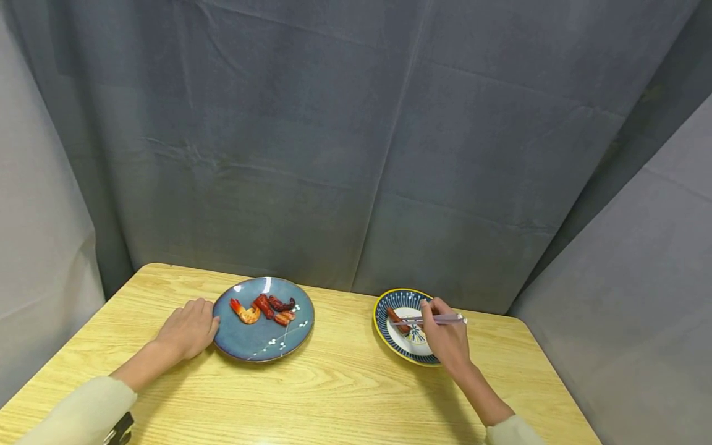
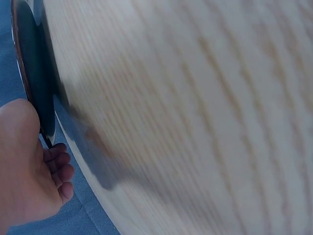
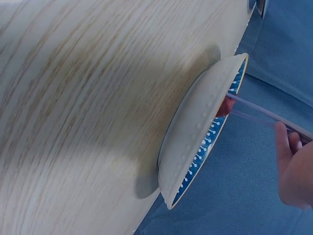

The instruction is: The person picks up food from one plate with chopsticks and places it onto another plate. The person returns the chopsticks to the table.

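My left hand (image 1: 188, 329) pinches the near-left rim of a round blue plate (image 1: 250, 346), its thumb on one side of the rim and curled fingers on the other in the left wrist view. On that plate lie a shrimp (image 1: 248, 314) and several reddish-brown food pieces (image 1: 264, 305). Over to the right, my right hand (image 1: 447, 334) holds a pair of pale purple chopsticks (image 1: 439, 319). Their tips meet a reddish-brown food piece (image 1: 397, 319) in a patterned bowl (image 1: 389, 339). The right wrist view shows this food (image 3: 225, 106) at the bowl's rim; whether the tips clamp it I cannot tell.
Both dishes stand on a light wood table (image 1: 334, 389) with a bare stretch between them. A dark grey curtain (image 1: 289, 154) hangs behind the table's back edge. Paler cloth hangs at the left (image 1: 44, 185) and right (image 1: 639, 278).
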The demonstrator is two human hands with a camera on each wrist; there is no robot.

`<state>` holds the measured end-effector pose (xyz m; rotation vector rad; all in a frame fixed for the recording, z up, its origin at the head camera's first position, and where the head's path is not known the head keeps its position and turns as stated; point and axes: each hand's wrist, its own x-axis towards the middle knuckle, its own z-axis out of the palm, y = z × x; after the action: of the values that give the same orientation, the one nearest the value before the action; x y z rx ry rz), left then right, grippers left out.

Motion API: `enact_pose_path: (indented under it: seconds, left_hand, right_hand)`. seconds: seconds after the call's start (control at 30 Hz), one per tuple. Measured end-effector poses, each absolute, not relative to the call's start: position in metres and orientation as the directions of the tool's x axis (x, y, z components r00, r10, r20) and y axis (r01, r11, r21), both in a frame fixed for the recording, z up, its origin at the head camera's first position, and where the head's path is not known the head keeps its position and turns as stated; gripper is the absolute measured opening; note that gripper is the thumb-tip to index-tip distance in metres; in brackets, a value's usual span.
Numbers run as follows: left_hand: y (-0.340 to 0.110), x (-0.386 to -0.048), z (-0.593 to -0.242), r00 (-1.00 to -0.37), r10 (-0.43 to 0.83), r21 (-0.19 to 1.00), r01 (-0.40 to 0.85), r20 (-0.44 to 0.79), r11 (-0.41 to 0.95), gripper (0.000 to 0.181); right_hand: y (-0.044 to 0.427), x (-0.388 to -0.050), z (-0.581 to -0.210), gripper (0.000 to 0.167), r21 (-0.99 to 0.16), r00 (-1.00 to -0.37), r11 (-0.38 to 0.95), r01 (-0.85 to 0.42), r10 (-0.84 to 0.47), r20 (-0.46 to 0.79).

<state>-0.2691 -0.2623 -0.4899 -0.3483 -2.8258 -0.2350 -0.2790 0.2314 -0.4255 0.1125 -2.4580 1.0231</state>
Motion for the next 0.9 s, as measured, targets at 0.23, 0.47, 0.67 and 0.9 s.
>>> enact_pose_path:
  seconds: [0.23,0.47,0.67,0.9]
  left_hand:
    - [-0.261,-0.268,-0.489,-0.930,0.217,0.125,0.263,0.296,0.957,0.024]
    - [-0.264,-0.268,-0.492,-0.918,0.223,0.123,0.275,0.327,0.953,0.022]
    - [-0.265,-0.268,-0.492,-0.921,0.223,0.124,0.274,0.319,0.954,0.023]
    - [-0.262,-0.267,-0.488,-0.932,0.214,0.125,0.259,0.292,0.958,0.024]
  right_hand:
    - [0.232,-0.276,-0.423,0.029,-0.666,-0.889,0.684,-0.298,0.055,0.455]
    - [0.232,-0.273,-0.419,0.025,-0.685,-0.889,0.643,-0.342,0.014,0.457]
    - [0.233,-0.272,-0.416,0.025,-0.684,-0.891,0.639,-0.351,-0.003,0.454]
    - [0.235,-0.269,-0.411,0.021,-0.704,-0.915,0.646,-0.295,0.022,0.403]
